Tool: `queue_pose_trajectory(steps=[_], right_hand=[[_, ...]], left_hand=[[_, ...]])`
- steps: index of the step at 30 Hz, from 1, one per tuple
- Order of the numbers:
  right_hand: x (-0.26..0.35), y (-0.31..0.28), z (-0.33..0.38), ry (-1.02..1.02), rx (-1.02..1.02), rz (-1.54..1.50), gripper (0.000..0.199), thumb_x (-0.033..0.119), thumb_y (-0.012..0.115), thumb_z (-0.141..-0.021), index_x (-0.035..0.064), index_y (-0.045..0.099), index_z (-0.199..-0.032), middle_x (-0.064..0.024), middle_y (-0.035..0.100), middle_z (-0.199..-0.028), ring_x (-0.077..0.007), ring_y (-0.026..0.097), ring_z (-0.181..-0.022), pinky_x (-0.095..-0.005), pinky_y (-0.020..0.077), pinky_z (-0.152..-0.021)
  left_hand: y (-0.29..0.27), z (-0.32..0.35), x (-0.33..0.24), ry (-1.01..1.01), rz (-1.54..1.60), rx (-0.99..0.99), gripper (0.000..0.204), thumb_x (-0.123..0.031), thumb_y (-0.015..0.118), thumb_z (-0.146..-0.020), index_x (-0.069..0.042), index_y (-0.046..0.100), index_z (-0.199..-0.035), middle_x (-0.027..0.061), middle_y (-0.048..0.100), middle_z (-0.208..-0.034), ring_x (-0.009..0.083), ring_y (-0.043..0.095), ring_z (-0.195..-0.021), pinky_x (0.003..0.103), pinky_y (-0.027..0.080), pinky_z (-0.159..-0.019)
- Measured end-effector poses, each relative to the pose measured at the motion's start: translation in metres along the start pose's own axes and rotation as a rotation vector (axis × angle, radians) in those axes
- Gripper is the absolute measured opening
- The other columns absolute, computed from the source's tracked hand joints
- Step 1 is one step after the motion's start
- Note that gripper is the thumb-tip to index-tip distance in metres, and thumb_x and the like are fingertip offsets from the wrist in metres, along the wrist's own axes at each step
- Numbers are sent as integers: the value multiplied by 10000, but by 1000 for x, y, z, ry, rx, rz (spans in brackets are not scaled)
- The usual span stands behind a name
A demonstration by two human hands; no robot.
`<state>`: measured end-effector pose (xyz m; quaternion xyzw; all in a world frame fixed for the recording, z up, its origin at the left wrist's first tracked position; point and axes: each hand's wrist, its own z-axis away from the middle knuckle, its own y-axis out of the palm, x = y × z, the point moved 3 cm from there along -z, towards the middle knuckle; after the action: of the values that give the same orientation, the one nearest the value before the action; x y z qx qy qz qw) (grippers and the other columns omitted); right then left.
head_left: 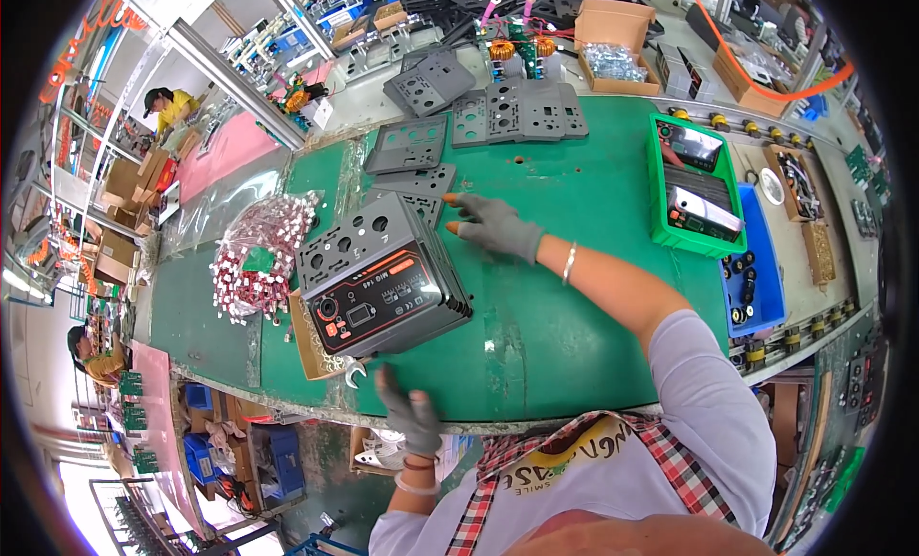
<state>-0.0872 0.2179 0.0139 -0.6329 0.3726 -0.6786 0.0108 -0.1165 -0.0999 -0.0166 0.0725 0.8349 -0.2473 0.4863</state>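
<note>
A stack of grey metal panels [359, 235] with a glossy black printed front panel [381, 302] sits tilted on the green mat, left of centre. My right hand [500, 228], in a grey glove with uncovered fingertips, is just right of the stack. Its fingers are apart and reach toward a flat grey panel [421, 182]; whether they touch it I cannot tell. My left hand [410, 412], gloved too and slightly blurred, hovers at the table's near edge below the stack, fingers stretched out, holding nothing. Near it an open-end wrench [355, 372] lies beside a cardboard box [308, 340] partly hidden by the stack.
Left of the stack lies a bag of red-and-white wired connectors [258, 264]. More punched grey panels [517, 111] lie at the back. On the right stand a green bin [684, 240] of black panels and a blue bin [766, 269] of black round parts. Co-workers sit far left.
</note>
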Motion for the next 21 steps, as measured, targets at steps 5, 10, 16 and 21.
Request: queue_pose_trajectory(steps=[5,10,16,21], right_hand=[[-6,22,-77,-206,164,598,507,399,463,-868,190,397,-1325,-91,398,-1353,-273,332,-1268,-443,295,-1012],[-31,27,-98,-249,239,961,524,470,402,-869,234,387,-1337,-69,333,-1402,-267,264,-1309,-426,177,-1066],[-55,-21,-47,-174,69,932,496,464,419,-867,226,413,-1302,-83,353,-1377,-263,262,-1304,-408,168,-1071],[-55,-51,42,-56,-8,1000,506,436,483,-844,210,426,-1293,-102,376,-1351,-293,298,-1278,-429,203,-1062]], left_hand=[[16,2,-18,354,-548,339,335,-287,532,-830,11,527,-982,175,526,-1094,345,486,-1067,479,364,-950],[14,1,-17,372,-420,317,219,-204,534,-798,7,548,-854,171,574,-959,377,532,-966,492,388,-921],[12,1,-20,381,-415,323,189,-179,541,-790,-7,542,-867,148,568,-969,349,529,-975,486,382,-930],[12,4,-13,388,-404,310,175,-166,530,-786,-6,545,-853,157,572,-956,355,528,-972,489,376,-939]])
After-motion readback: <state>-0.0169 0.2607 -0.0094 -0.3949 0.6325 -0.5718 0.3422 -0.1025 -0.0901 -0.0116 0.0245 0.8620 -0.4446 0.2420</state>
